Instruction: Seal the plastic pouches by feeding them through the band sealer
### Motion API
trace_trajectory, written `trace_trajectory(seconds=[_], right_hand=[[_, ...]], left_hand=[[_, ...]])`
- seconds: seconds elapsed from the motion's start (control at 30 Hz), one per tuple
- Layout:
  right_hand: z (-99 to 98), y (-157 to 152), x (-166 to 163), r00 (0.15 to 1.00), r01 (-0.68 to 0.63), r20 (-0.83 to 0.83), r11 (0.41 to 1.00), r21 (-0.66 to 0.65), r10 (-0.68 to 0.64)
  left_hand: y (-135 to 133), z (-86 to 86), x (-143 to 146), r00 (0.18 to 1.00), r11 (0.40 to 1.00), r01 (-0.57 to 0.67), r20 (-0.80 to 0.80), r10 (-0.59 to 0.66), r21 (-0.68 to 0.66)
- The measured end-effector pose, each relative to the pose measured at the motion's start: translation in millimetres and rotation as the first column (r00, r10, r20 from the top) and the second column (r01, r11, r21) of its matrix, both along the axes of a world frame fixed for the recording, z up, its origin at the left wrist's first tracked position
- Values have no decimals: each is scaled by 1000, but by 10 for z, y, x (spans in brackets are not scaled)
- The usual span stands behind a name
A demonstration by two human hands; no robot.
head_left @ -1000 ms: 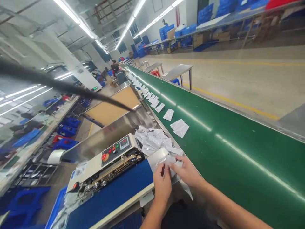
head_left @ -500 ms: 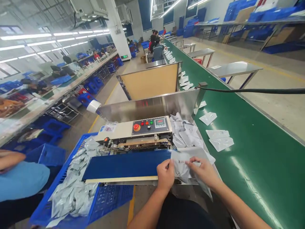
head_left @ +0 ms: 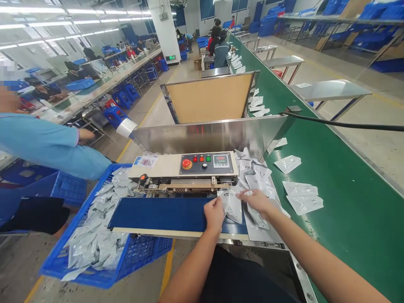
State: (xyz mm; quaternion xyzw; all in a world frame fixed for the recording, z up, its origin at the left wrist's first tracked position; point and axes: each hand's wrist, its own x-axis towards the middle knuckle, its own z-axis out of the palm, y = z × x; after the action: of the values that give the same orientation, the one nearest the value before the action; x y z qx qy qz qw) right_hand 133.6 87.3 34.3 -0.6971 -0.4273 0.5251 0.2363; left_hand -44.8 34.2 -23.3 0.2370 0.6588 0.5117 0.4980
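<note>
A white pouch [head_left: 232, 207] with dark print hangs between my hands at the right end of the band sealer's blue belt [head_left: 164, 214]. Its top edge is up against the sealing slot of the band sealer [head_left: 205, 163]. My left hand [head_left: 215, 213] pinches the pouch's left edge. At its upper right corner, my right hand [head_left: 257, 201] has its fingers closed on it. Another pouch [head_left: 259, 218] shows under my right hand; whether that hand also holds it, I cannot tell. Just beyond lies a heap of similar pouches [head_left: 251, 168].
A blue crate [head_left: 110, 280] full of pouches stands left of the blue belt. Along the right runs a green conveyor [head_left: 353, 219] carrying several pouches. A metal panel [head_left: 202, 139] rises behind the sealer. One person in light blue [head_left: 41, 134] is at the left.
Both hands have moved forward, bringing the pouch from the belt's near right end up to the sealing slot. The person in light blue at left now shows more fully. The camera view has shifted.
</note>
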Motion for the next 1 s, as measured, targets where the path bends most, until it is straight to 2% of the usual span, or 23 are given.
trace_trajectory(seconds=[0.1,0.17,0.3,0.37,0.4,0.47,0.5,0.53,0.57,0.6,0.67,0.77,0.83,0.93,1.0], right_hand=[[100,-24,-151,999,-45,-29,999,23,45],[183,-88,-138,996,-67,-56,997,49,70],[351,-308,43,993,-25,-117,997,71,33],[428,-426,96,968,-7,-248,996,86,28],[463,-474,95,942,-11,-332,994,106,46],[509,-531,44,882,-47,-455,982,182,126],[516,-538,6,865,-75,-469,971,228,177],[509,-533,-33,862,-103,-456,957,272,222],[488,-520,-63,869,-122,-426,944,307,251],[452,-505,-81,883,-123,-394,936,330,255],[350,-495,-69,921,-50,-347,936,348,178],[192,-570,42,959,93,-282,932,349,9],[120,-653,128,975,74,-223,939,336,3],[51,-714,227,991,23,-135,949,313,20],[0,-676,278,990,100,-120,960,261,-71]], left_hand=[[-20,19,-240,996,999,-46,-80,47,15],[-68,70,-418,992,998,-52,-116,54,19],[-334,293,-671,932,977,-159,-305,196,142],[-495,430,-617,921,972,-126,-340,190,200],[-558,492,-530,949,978,-40,-300,102,205],[-623,590,-261,972,954,222,-117,-202,202],[-622,620,-103,937,914,345,-18,-350,213],[-603,637,53,893,876,425,56,-447,227],[-571,639,192,868,860,454,101,-485,232],[-533,629,305,874,872,436,127,-469,222],[-459,581,434,930,936,304,156,-332,176],[-402,498,416,976,985,126,160,-144,118],[-391,465,351,988,985,110,89,-122,129],[-338,434,307,983,970,183,-37,-180,160],[-245,393,332,983,978,177,-69,-170,114]])
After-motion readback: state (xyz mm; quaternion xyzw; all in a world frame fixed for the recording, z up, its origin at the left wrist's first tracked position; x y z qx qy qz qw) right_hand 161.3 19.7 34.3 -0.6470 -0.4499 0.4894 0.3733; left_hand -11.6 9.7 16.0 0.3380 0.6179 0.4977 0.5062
